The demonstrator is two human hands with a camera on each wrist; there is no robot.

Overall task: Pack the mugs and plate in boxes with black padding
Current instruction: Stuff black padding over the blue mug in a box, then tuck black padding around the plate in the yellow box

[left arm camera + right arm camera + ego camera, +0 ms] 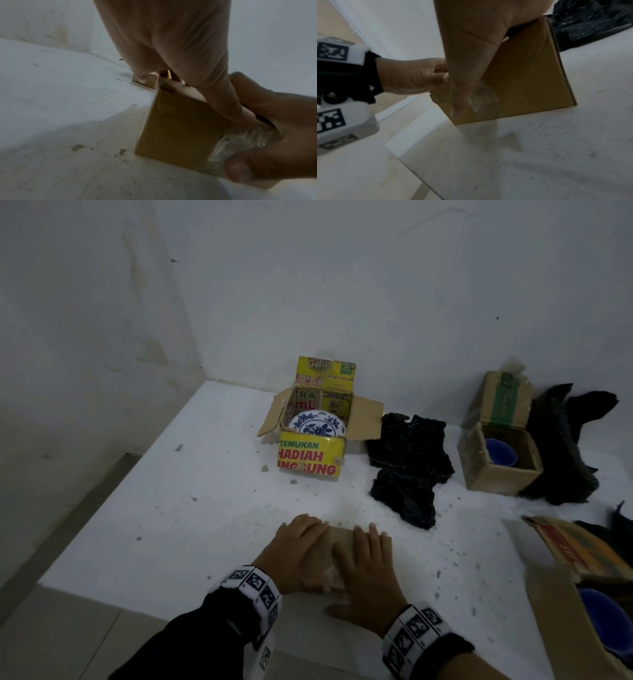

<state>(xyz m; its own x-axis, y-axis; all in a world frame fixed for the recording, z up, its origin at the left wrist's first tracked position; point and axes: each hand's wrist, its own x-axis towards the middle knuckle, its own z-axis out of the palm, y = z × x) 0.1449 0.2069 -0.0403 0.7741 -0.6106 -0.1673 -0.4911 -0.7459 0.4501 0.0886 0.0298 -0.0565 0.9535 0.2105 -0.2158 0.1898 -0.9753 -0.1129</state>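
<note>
A small closed brown cardboard box stands at the near edge of the white table. My left hand lies flat on the left of its top, fingertips reaching the far edge. My right hand presses the right of the top, and its thumb runs down the front face over clear tape. A blue-and-white plate leans inside the open yellow box. One blue mug sits in an open brown box, and another blue mug sits in a box at the lower right.
A black padding sheet lies crumpled between the yellow box and the right brown box. More black padding is heaped behind that brown box. White walls close the table's back and left. Crumbs dot the tabletop, and beige floor tiles show below its near edge.
</note>
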